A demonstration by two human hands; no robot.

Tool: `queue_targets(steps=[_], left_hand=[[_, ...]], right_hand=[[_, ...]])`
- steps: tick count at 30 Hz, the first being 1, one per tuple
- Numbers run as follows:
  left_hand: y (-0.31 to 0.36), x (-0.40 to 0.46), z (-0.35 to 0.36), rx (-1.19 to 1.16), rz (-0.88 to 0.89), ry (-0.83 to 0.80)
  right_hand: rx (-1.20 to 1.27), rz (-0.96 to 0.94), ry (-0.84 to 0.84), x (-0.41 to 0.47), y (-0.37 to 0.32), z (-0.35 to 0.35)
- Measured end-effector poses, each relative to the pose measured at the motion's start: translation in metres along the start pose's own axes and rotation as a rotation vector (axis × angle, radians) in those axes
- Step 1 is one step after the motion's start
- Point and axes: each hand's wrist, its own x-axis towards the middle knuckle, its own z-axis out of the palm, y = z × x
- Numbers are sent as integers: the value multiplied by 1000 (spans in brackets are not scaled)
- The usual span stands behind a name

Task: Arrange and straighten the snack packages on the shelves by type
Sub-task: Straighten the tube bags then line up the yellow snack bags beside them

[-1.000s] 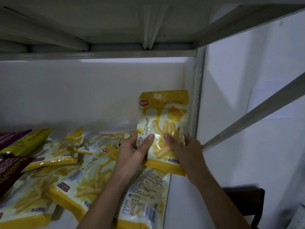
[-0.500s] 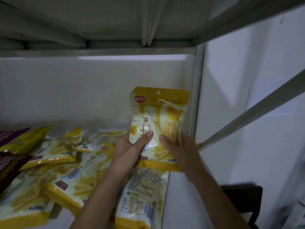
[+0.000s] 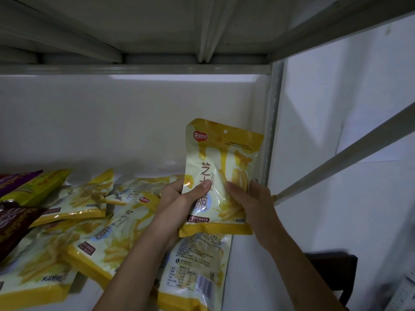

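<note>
Shelf: white metal bay, right end, against a white wall.
Held item: yellow fries packet, upright by the corner post, front facing out (likely being stood straight in its place).
Left hand: gripping the packet's left edge, thumb on front.
Right hand: gripping its right edge.
Remaining stock: matching yellow packets lying jumbled flat; purple packets far left, unsorted.

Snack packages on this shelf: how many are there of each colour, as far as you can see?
Yellow fries packs: 6, one held upright by the left hand and right hand; the pile overlaps, so more may hide
Yellow-green pack: 1
Purple pack: 1
Dark brown pack: 1
Total: 9
</note>
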Motion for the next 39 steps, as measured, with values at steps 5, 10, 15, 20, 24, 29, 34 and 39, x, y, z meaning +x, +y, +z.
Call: queue_targets(steps=[5, 10, 15, 20, 24, 29, 34, 39], left_hand=[[-1, 0, 1, -13, 25, -20], [-2, 4, -3, 52, 76, 5], [-3, 4, -3, 46, 101, -11], [-2, 3, 0, 4, 81, -46], [-2, 1, 1, -39, 91, -9], [-5, 4, 1, -72, 101, 72], [-2, 1, 7, -115, 134, 45], [1, -1, 3, -156, 164, 74]], right_hand=[[83, 49, -23, -1, -7, -3], [75, 39, -45, -2, -6, -1], [97, 61, -55, -2, -9, -2], [68, 54, -44, -2, -8, -4], [-51, 31, -57, -1, -6, -1], [-85, 17, -83, -2, -7, 1], [-93, -29, -48, -4, -7, -2], [-26, 32, -127, -1, -8, -2]])
